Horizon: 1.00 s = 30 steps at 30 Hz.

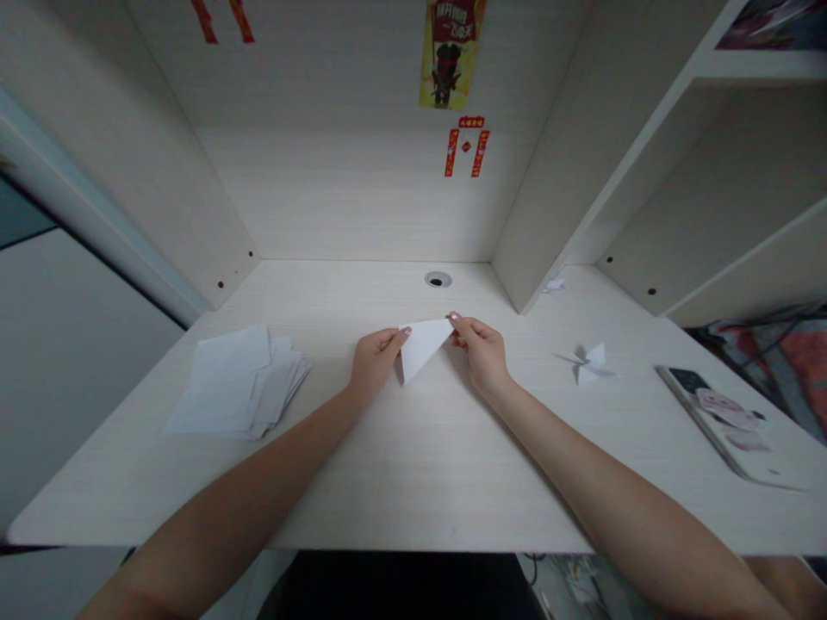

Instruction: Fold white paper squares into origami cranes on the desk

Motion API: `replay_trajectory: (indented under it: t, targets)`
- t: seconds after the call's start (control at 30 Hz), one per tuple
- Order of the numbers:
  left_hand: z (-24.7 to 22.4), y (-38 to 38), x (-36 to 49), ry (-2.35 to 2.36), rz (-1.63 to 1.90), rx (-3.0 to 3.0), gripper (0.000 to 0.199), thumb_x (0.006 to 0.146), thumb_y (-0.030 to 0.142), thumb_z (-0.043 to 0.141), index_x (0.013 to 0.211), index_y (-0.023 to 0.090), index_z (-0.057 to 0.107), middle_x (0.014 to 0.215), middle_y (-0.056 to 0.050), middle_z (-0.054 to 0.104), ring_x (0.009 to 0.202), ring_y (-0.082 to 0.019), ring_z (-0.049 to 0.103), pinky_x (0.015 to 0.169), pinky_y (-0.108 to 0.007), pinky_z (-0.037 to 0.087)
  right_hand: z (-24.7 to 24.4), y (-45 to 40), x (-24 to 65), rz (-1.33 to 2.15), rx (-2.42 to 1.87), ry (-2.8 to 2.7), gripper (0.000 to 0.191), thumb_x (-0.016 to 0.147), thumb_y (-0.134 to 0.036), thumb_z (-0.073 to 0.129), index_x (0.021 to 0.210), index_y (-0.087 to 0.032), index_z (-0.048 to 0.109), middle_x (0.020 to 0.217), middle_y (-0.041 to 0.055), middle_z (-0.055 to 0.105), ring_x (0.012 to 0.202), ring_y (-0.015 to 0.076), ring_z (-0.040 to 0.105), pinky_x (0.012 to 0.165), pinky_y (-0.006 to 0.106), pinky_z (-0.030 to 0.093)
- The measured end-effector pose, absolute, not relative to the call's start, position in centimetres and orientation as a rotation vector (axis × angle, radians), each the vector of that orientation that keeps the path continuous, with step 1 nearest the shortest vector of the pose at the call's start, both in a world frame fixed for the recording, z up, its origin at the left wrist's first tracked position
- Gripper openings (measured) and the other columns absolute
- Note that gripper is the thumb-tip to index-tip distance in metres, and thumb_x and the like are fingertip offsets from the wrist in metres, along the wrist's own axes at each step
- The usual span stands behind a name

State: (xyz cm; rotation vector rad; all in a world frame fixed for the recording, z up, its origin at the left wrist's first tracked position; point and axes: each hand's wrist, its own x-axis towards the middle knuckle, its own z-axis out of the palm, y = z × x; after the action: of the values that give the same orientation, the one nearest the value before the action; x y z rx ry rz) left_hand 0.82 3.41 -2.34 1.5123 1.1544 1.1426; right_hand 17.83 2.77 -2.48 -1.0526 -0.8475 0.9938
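Note:
Between my two hands is a white sheet of paper, folded into a triangle with one point hanging down toward me. My left hand pinches its left corner between thumb and fingers. At the upper right corner, my right hand grips the paper the same way. The paper is held just over the desk, though I cannot tell if its lower point touches the surface. To the left lies a loose stack of white paper sheets. A folded white paper pinwheel shape sits on the desk to the right.
The pale wooden desk has a round cable hole near its back wall. A vertical divider rises behind my right hand. A phone in a decorated case lies at right, near a colourful cloth. A small white scrap is by the divider.

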Motion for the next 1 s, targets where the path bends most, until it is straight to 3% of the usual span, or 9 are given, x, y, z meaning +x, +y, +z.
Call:
replay_trajectory:
  t: [1.0]
  targets:
    - [-1.3, 2.5, 1.1, 1.281, 1.232, 1.593, 0.036, 0.075, 0.048, 0.054, 0.062, 0.017, 0.063, 0.053, 0.001, 0.051, 0.057, -0.013, 0.046, 0.050, -0.022, 0.031, -2.4, 2.8, 17.7, 0.918, -1.091, -0.876, 0.029, 0.067, -0.047, 0.068, 0.068, -0.018, 0.069, 0.057, -0.0003, 0.054, 0.054, 0.0111, 0.044, 0.053, 0.026, 0.036]
